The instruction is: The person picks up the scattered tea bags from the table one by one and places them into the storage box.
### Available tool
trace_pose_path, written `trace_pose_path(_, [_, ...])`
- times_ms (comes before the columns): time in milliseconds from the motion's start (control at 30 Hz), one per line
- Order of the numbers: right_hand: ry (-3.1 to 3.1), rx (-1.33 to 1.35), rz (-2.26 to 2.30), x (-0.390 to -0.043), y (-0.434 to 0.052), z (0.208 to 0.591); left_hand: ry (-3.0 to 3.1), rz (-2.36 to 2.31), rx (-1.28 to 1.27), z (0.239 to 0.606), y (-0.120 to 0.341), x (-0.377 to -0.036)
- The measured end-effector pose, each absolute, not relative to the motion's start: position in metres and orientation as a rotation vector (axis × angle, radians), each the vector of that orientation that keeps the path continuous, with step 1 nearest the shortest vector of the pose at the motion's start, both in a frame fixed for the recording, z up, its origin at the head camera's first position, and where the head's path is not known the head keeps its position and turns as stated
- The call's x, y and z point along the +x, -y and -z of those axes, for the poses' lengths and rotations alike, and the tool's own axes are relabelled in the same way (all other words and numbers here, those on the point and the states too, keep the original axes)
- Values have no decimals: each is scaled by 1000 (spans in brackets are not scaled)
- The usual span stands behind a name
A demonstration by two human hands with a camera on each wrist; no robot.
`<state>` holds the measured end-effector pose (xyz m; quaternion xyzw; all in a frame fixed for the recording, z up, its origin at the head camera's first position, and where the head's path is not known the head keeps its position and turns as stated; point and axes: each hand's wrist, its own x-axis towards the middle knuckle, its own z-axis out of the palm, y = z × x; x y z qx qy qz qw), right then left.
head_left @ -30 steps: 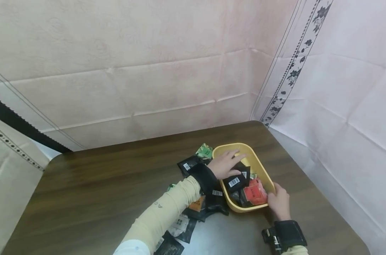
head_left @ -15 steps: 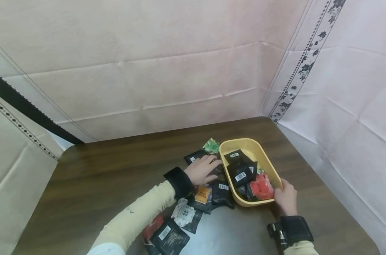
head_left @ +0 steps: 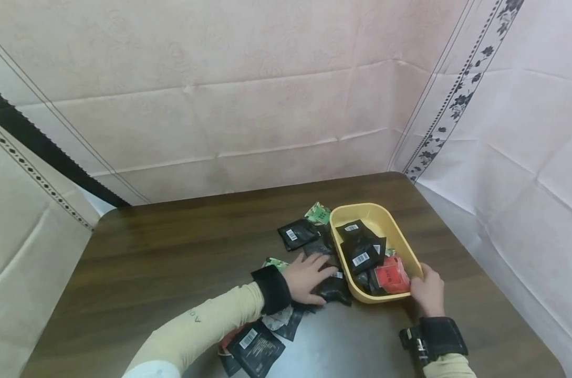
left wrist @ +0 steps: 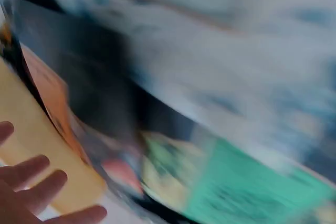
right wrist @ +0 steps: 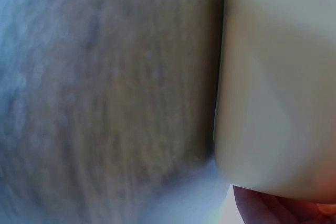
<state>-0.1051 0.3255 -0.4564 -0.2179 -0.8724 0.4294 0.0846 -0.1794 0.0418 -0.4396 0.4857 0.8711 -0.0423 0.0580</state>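
Observation:
My left hand is over the loose packets left of the yellow plastic bin, its fingers spread and reaching across a black packet. In the left wrist view its fingers are apart, beside blurred packets, one with a green label. My right hand grips the bin's near right corner, thumb side at the rim. The right wrist view shows the bin's outer wall, fingers partly hidden beneath it. Inside the bin lie several black packets and a red-labelled packet.
Behind the left hand lie a black packet with a barcode and a green packet. More packets, one black with a barcode, lie nearer the front. The brown wooden table ends at a pale cloth backdrop.
The left hand has come out from over the bin to the loose packets, then shifted slightly nearer the front. The right hand keeps its grip on the bin's corner.

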Motion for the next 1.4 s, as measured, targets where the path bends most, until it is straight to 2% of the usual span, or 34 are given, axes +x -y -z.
trace_pose_path(300, [2600,-684,-1332,-106,-322,458,-2647,231,1458,459,-70,-175])
trace_pose_path(700, [2618,-647,-1282,-106,-324,454,-2648,325,1419,452,-73,-169])
trace_pose_path(1133, [2600,-644,-1213,-103,-328,455,-2860,171,1301,424,-43,-183])
trace_pose_path(1400, [2621,-682,-1284,-104,-324,457,-2998,38,1315,406,-71,-204])
